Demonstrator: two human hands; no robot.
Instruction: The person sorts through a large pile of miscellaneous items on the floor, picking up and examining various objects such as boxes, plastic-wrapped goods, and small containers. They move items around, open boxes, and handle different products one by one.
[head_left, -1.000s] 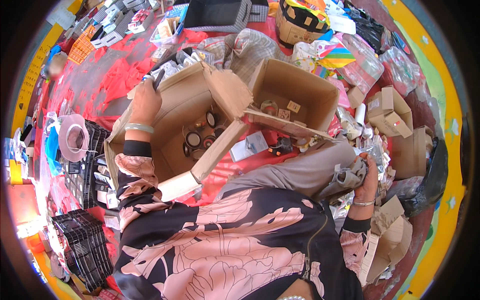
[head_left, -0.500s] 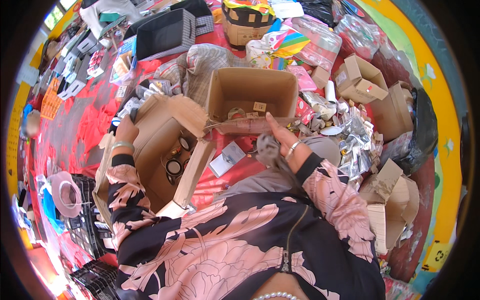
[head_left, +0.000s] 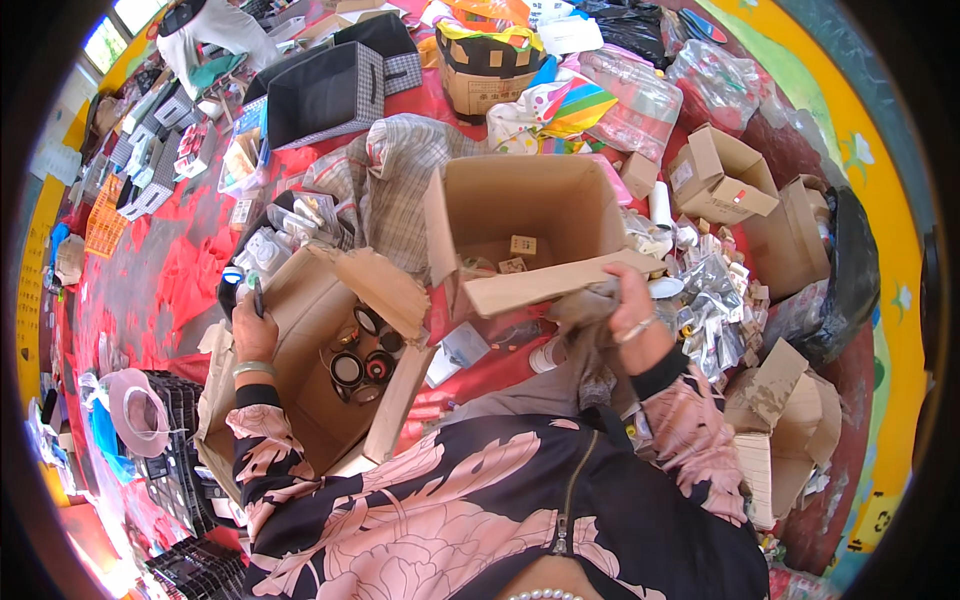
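Observation:
My right hand [head_left: 632,303] grips the front flap of a cardboard box [head_left: 540,190], thumb on top of it. Inside that box lie a few small items, among them a small printed block [head_left: 523,245]. Crumpled grey cloth [head_left: 585,312] hangs beside the hand, below the flap. My left hand [head_left: 254,332] is closed at the far left wall of a second, torn-flapped carton [head_left: 300,400]. A small dark, slim object [head_left: 259,297] sticks up from its fingers; its kind is unclear. Several round, black-rimmed pieces [head_left: 347,371] rest in this carton.
A pile of small packaged items [head_left: 710,290] spreads to the right, near an open carton [head_left: 722,175]. Behind the boxes lies a checked cloth [head_left: 400,190]. A bin with grey checked sides [head_left: 325,95] stands farther back. A booklet [head_left: 458,350] sits between the two boxes.
My right hand has moved right and nearer to me, and the front flap now tilts toward me. My left hand has drawn back from the carton's far edge, with a dark object showing.

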